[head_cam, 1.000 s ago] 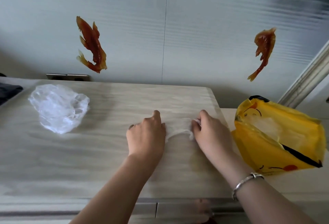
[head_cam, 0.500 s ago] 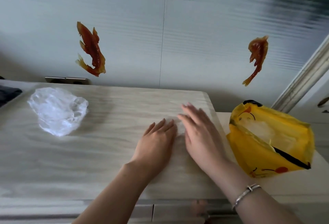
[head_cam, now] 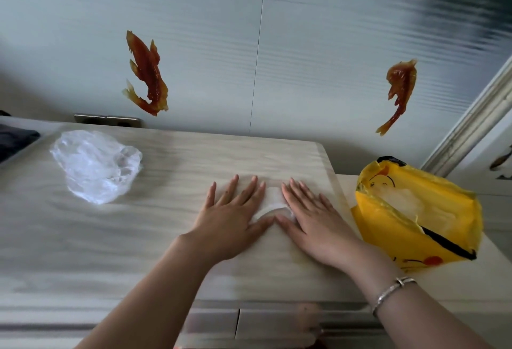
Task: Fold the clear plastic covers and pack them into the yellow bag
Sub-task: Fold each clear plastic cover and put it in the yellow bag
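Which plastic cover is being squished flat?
The cover under the left hand and right hand, near the yellow bag. The other cover lies puffy and untouched, far left.

Hands now flat, fingers spread

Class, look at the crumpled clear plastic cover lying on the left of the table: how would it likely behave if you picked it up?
The clear plastic cover looks thin and wrinkled, so it would probably flop and sag. It is likely very light, being see-through film puffed with air, and may spring open again.
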The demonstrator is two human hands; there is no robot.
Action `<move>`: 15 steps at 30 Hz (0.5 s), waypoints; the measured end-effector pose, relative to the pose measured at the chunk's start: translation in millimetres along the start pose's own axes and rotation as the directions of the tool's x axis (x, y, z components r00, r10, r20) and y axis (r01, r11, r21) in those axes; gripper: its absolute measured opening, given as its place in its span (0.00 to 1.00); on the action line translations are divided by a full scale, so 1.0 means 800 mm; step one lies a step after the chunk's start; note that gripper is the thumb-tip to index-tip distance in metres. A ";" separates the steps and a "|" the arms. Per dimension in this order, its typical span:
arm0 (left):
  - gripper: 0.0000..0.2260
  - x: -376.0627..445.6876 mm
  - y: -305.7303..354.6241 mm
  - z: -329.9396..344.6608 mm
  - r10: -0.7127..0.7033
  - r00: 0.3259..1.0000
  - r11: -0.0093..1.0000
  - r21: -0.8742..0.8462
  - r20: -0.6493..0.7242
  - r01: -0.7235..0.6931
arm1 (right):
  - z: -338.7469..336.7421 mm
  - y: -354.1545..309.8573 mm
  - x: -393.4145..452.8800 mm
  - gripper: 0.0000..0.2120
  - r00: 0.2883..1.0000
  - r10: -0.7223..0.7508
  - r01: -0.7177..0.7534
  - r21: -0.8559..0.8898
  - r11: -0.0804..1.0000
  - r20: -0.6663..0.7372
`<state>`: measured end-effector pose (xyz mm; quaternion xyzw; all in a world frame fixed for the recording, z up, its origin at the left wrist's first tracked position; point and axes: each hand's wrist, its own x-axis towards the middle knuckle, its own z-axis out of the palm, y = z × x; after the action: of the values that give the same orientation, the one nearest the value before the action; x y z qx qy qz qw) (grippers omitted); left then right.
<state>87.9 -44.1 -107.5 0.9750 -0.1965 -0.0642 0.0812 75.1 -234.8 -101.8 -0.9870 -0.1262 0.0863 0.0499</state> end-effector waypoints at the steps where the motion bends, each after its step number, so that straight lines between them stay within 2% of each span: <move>1: 0.33 -0.001 0.001 -0.001 -0.002 1.000 1.000 -0.005 0.007 0.002 | 0.000 0.000 0.001 0.32 1.000 0.003 -0.003 -0.004 1.000 0.006; 3: 0.33 -0.002 0.001 -0.002 -0.018 1.000 0.999 -0.033 0.020 0.018 | 0.000 -0.001 0.001 0.32 1.000 0.004 -0.004 -0.006 1.000 0.007; 5: 0.30 -0.001 0.000 -0.005 -0.060 0.998 0.986 -0.157 -0.019 0.056 | 0.002 -0.002 -0.002 0.33 1.000 -0.004 0.005 0.016 1.000 -0.025; 7: 0.24 0.000 -0.001 -0.008 -0.124 0.974 0.921 -0.387 -0.190 0.042 | 0.000 -0.004 -0.010 0.33 0.994 -0.021 0.026 0.045 0.999 -0.105; 9: 0.14 -0.002 -0.001 -0.013 -0.242 0.899 0.807 -0.590 -0.366 -0.023 | -0.004 -0.011 -0.019 0.32 0.978 -0.040 0.053 0.060 0.997 -0.203; 10: 0.11 -0.005 0.000 -0.018 -0.303 0.870 0.756 -0.653 -0.389 -0.029 | -0.007 -0.015 -0.025 0.30 0.967 -0.050 0.066 0.058 0.996 -0.251; 13: 0.10 -0.019 0.003 -0.027 -0.409 0.871 0.707 -0.698 -0.271 0.115 | -0.010 -0.033 -0.039 0.24 0.930 -0.085 0.109 0.047 0.993 -0.356; 15: 0.10 -0.029 0.008 -0.029 -0.445 0.879 0.662 -0.724 -0.174 0.191 | -0.011 -0.048 -0.050 0.23 0.927 -0.097 0.125 0.056 0.991 -0.362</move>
<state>68.2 -37.9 -81.3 0.8889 0.0348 0.0218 0.4563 29.6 -209.1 -82.2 -0.9747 -0.1671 -0.0930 0.1154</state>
